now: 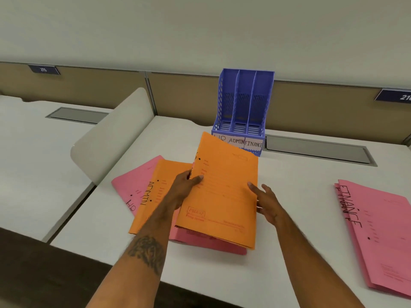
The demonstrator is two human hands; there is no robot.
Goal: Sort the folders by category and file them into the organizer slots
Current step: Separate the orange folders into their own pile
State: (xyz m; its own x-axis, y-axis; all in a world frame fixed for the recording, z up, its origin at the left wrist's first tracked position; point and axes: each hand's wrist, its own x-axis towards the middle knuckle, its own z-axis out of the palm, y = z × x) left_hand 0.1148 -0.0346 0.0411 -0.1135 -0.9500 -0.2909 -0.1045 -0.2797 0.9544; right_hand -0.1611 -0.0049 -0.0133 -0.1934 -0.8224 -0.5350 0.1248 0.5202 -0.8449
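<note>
An orange folder [224, 192] is lifted off the desk, tilted up. My left hand [185, 186] grips its left edge, thumb on top. My right hand [265, 202] holds its right edge with fingers spread on the cover. Below lie an orange folder marked ADMIN [153, 196], a pink folder marked HR [131, 187] and another pink folder [206, 243]. A stack of pink folders marked FINANCE [378, 230] lies at the right. The blue organizer [242, 112] stands behind, its three slots empty and labelled HR, ADMIN, FINANCE.
A white desk [300, 174] carries everything. A rounded white divider panel [115, 134] stands at the left, with another desk beyond it. A grey cable hatch [318, 150] sits right of the organizer. Tan partition panels run along the back.
</note>
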